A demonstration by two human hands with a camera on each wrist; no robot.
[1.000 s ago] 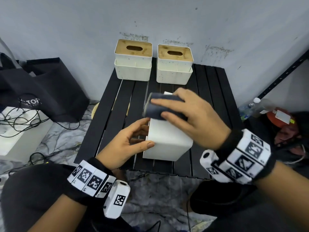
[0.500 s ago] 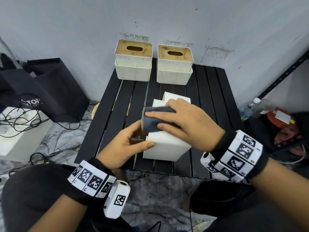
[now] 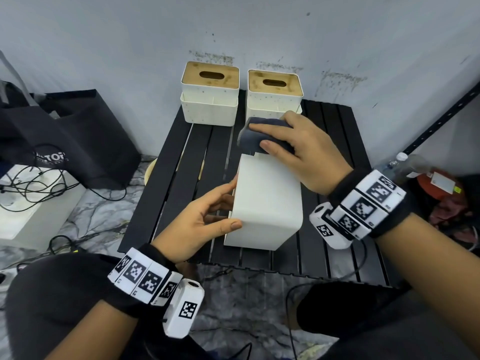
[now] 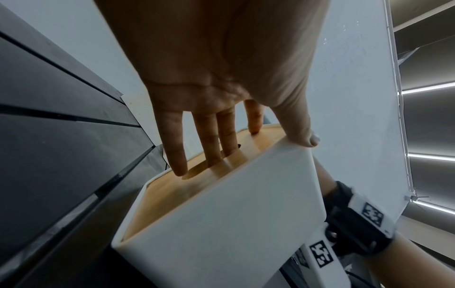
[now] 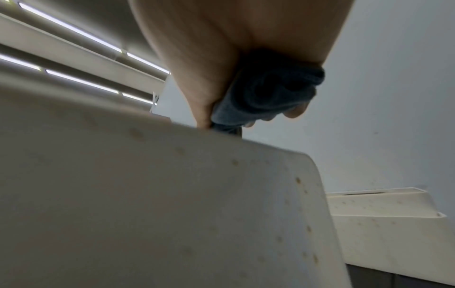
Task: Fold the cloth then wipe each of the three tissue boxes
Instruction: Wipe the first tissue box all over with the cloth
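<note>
A white tissue box [image 3: 267, 201] lies tipped on its side on the black slatted table [image 3: 187, 157]. My left hand [image 3: 226, 203] grips its near left corner. In the left wrist view the left hand [image 4: 243, 152] has its fingers on the wooden lid [image 4: 172, 194] and its thumb over the white edge. My right hand [image 3: 262, 136] holds a folded dark grey cloth [image 3: 248, 140] against the far end of the box's upper face. In the right wrist view the cloth [image 5: 265, 97] is bunched in my right hand [image 5: 248, 118] above the box [image 5: 172, 194]. Two more tissue boxes [image 3: 210, 97] [image 3: 274, 97] stand upright at the table's back.
The wall rises right behind the two back boxes. A black bag [image 3: 65, 131] and a white unit with cables [image 3: 31, 203] sit on the floor at left. A bottle [image 3: 405, 165] and a black shelf rail [image 3: 441, 120] are at right.
My right hand drew the cloth toward me along the box, then pushed it out to the box's far end. The left hand kept its hold on the box.
</note>
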